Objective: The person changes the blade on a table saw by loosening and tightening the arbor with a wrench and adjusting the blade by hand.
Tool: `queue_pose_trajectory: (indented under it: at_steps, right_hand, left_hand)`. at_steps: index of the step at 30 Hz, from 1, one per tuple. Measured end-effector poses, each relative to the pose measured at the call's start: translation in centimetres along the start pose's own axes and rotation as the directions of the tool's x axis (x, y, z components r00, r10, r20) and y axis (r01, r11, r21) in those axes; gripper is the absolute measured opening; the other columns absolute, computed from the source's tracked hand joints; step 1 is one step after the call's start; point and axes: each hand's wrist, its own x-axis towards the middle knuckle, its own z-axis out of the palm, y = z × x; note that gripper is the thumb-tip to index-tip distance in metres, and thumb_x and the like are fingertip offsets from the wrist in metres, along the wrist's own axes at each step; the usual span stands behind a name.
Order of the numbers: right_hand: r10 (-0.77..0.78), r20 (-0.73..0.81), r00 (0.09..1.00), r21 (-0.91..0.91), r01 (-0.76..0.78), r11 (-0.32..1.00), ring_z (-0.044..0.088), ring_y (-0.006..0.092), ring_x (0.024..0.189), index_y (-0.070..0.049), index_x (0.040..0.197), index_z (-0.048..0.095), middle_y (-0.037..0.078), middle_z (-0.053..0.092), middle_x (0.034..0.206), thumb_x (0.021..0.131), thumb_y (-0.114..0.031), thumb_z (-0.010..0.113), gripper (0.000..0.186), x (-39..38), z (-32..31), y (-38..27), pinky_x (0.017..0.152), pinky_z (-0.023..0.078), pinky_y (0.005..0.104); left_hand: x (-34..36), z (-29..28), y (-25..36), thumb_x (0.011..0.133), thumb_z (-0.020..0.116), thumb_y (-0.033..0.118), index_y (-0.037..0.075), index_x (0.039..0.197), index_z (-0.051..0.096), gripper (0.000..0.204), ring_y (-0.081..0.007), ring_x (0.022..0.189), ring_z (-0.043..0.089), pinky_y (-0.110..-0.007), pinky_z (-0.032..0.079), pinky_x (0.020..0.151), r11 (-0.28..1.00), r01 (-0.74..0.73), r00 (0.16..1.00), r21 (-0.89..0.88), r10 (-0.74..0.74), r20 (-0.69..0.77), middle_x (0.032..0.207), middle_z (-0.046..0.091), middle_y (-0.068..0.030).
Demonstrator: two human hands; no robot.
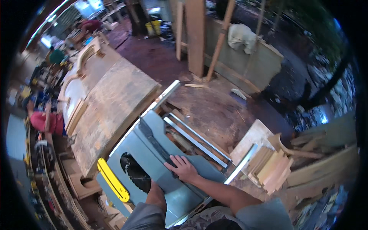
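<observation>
A grey table saw (178,191) fills the space in front of me. Its long throat opening (125,161) is uncovered, and a dark toothed saw blade (138,180) shows inside. My left hand (154,188) reaches down at the opening's near right edge; its fingers are hidden there. Fingers spread, my right hand (183,168) lies flat on the saw top, over the near end of a long dark strip (153,142). On the left part of the saw top lies a yellow throat plate (112,179) with small holes.
Left of the saw stands a large wooden worktop (115,103) bearing curved wood pieces (87,55). Metal rails (195,140) extend to the right, near stacked boards (270,168). A person in red (46,122) is at the far left; others work farther back. Upright planks (194,38) stand ahead.
</observation>
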Motion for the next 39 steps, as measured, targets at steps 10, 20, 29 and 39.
queue_pose_trajectory:
  at_steps: [10,20,29,39]
  right_hand:
    - [0.001,-0.051,0.999,0.028,0.000,1.000,0.051,0.0337,0.139,-0.025,0.155,0.047,0.018,0.049,0.155,0.089,-0.013,0.062,0.069,-0.5,-0.3,-0.3,0.117,0.038,0.0483]
    - [0.024,-0.029,0.999,0.038,-0.023,0.999,0.048,0.0344,0.143,-0.028,0.158,0.043,0.017,0.043,0.162,0.082,-0.018,0.070,0.082,-0.9,1.0,0.2,0.120,0.036,0.0494]
    - [-0.031,-0.100,0.994,0.023,0.033,0.999,0.049,0.0404,0.139,-0.021,0.151,0.049,0.024,0.048,0.155,0.088,-0.021,0.063,0.065,-0.6,2.0,0.1,0.119,0.037,0.0541]
    - [0.000,-0.081,0.997,0.024,0.002,1.000,0.051,0.0378,0.139,-0.023,0.153,0.046,0.021,0.048,0.156,0.085,-0.020,0.067,0.071,-0.9,2.0,0.2,0.118,0.038,0.0518]
  left_hand:
    - [-0.1,0.0,-0.5,0.107,0.039,0.037,0.002,0.132,0.066,0.050,-0.0318,0.105,0.071,-0.049,0.057,0.093,1.000,0.004,1.000,0.030,-0.003,-0.011,0.125,0.072,-0.0189]
    - [-0.1,-0.2,-0.6,0.107,0.040,0.037,0.003,0.130,0.066,0.049,-0.0318,0.104,0.071,-0.049,0.057,0.093,0.998,0.003,1.000,0.066,-0.002,-0.019,0.124,0.072,-0.0188]
    - [-0.3,-0.4,-0.7,0.107,0.040,0.037,0.003,0.129,0.067,0.049,-0.0319,0.104,0.071,-0.049,0.056,0.092,0.996,0.002,0.999,0.086,0.002,-0.043,0.124,0.072,-0.0188]
    - [0.0,-0.3,-0.7,0.106,0.041,0.037,0.003,0.128,0.067,0.048,-0.0319,0.103,0.071,-0.049,0.056,0.091,0.995,-0.015,0.998,0.103,0.021,-0.056,0.123,0.073,-0.0188]
